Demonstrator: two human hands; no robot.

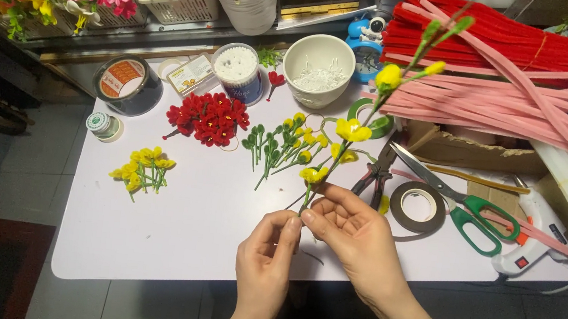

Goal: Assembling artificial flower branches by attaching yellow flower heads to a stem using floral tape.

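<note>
My left hand (267,256) and my right hand (353,234) meet at the front of the white table (185,233). Together they pinch the lower end of a long green flower stem (365,119) that slants up to the right. Yellow blossoms sit along it, and small buds top its tip. Both hands' fingertips close on the stem base, left from below, right from the side.
On the table lie a pile of red flowers (209,118), loose yellow flowers (141,168), green-stemmed buds (278,146), a white bowl (319,59), tape rolls (418,206), green-handled scissors (462,199), pliers (375,173), a glue gun (528,245). Red and pink pipe cleaners (518,71) fill the right back.
</note>
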